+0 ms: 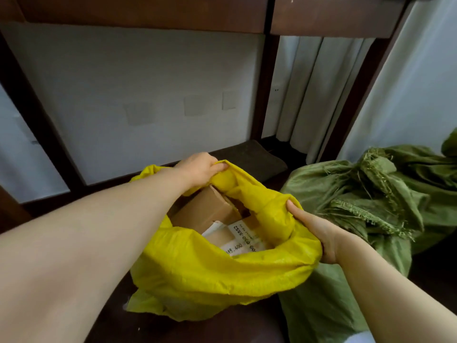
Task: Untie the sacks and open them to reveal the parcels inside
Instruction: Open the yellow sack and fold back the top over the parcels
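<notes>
A yellow woven sack [197, 276] stands on the dark floor with its mouth spread wide. My left hand [200, 170] grips the far rim of the mouth. My right hand [314, 231] grips the near right rim. Inside the sack a brown cardboard parcel [207, 209] shows, and below it a parcel with a white printed label [243, 240]. Just to the right sits a green woven sack [346, 194], its frayed top bunched and crumpled; I cannot tell whether it is tied.
A dark wooden frame [262, 95] with white wall panels stands behind the sacks. A dark mat [249, 157] lies on the floor at the back. White curtains [314, 95] hang at the right. More green sacking [442, 169] lies at the far right.
</notes>
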The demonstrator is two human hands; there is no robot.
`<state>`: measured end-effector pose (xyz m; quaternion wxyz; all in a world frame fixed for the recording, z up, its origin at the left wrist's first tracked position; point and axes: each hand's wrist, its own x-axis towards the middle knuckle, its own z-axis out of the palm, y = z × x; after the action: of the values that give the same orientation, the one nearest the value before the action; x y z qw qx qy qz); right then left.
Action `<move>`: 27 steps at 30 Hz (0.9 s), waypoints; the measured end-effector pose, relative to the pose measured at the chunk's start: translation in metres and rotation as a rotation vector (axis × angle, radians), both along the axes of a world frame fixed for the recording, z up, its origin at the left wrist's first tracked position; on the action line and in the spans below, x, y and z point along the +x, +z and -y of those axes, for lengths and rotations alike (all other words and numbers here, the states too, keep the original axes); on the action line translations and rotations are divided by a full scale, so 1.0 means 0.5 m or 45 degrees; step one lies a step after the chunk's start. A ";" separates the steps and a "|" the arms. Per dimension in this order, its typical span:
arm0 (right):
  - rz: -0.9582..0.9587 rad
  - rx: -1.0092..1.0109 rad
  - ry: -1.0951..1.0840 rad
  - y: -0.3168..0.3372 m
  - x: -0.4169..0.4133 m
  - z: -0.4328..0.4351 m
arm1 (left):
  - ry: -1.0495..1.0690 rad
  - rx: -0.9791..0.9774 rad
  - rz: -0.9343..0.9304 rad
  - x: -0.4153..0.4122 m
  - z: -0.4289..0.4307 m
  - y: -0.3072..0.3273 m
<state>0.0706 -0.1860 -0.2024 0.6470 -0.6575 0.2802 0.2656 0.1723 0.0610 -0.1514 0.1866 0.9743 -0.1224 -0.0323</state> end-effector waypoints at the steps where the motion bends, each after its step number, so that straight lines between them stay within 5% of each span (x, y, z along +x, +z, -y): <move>1: 0.033 -0.217 0.005 0.002 0.003 -0.002 | 0.083 -0.046 -0.020 0.002 0.004 0.009; 3: 0.226 -0.777 0.017 0.012 0.010 -0.021 | 0.246 -0.081 -0.082 0.007 0.014 0.018; 5: 0.671 -1.205 0.124 0.030 0.014 -0.055 | 0.382 -0.243 -0.248 0.002 0.028 0.022; 8: 1.279 -1.026 0.434 0.069 0.010 -0.127 | 0.508 -0.550 -0.513 -0.006 0.036 0.033; 11: 1.236 -0.813 0.789 0.070 0.010 -0.185 | 0.580 -0.612 -0.765 -0.017 0.026 0.051; 16: 1.023 -1.066 0.952 0.043 0.021 -0.230 | 0.669 -0.741 -0.937 -0.016 -0.015 0.047; 20: 0.928 -1.284 1.004 0.011 0.035 -0.259 | 0.621 -0.906 -0.700 -0.020 -0.033 0.040; 23: 0.881 -1.289 0.945 -0.009 0.053 -0.259 | 0.338 -0.272 -0.160 -0.051 -0.052 0.040; 27: 0.907 -1.325 0.895 -0.012 0.077 -0.262 | 0.146 0.469 -0.040 -0.136 -0.080 0.038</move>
<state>0.1090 -0.0550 -0.2084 0.1783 -0.9784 -0.0857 0.0595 0.1041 0.1009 -0.1323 0.0085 0.9967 -0.0557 -0.0586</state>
